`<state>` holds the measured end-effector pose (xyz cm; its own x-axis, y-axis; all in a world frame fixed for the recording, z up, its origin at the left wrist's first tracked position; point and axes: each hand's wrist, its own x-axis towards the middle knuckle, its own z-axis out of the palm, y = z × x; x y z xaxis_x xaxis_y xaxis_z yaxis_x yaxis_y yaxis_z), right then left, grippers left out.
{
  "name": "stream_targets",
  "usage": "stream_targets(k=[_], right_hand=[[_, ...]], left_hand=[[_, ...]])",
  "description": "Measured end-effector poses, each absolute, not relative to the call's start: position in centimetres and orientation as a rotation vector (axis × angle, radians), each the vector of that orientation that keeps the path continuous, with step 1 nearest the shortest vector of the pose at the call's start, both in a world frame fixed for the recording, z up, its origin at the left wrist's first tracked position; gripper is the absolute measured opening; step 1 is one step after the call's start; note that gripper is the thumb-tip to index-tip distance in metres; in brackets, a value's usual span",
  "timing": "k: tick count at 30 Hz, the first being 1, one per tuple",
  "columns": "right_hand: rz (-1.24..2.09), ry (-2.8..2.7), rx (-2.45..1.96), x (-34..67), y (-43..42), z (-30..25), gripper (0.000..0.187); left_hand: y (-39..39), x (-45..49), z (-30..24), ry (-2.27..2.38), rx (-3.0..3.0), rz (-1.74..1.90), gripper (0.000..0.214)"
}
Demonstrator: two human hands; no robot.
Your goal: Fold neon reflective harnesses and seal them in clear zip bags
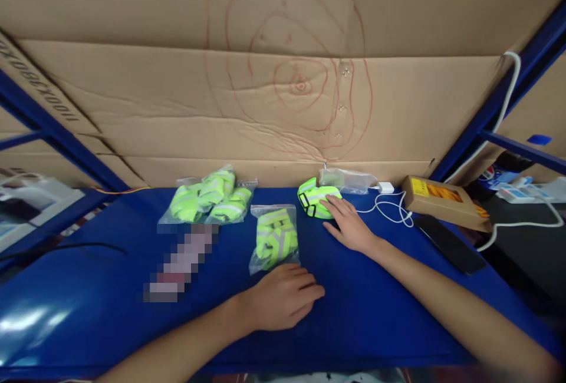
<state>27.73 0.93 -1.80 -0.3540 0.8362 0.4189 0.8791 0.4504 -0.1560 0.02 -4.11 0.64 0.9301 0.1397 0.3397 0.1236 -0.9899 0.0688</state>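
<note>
My right hand (349,222) lies with its fingers stretched out and apart, the fingertips resting on a folded neon-yellow reflective strap bundle (325,201) that has black buckles. My left hand (287,297) rests on the blue table, fingers loosely bent and pointing right, with nothing visible in them. Just beyond it lies a clear zip bag (276,238) holding another folded reflective bundle. Farther left, several similar bagged bundles (214,197) are piled together. Behind the loose bundle is a clear plastic bag (347,180).
A white charger (385,187) with its cable lies right of the plastic bag. Beyond are a brown box (442,197) and a black phone (451,243). A pixelated item (183,262) lies left on the blue table (106,289). Cardboard (154,100) with red rings stands behind.
</note>
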Motion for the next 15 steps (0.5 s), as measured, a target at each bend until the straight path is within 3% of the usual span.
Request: stream_targets(k=[15], right_hand=[[-0.083, -2.296, -1.467, 28.03, 0.91, -1.48, 0.059]], left_hand=[[-3.66, 0.44, 0.97, 0.193, 3.013, 0.508, 0.024]])
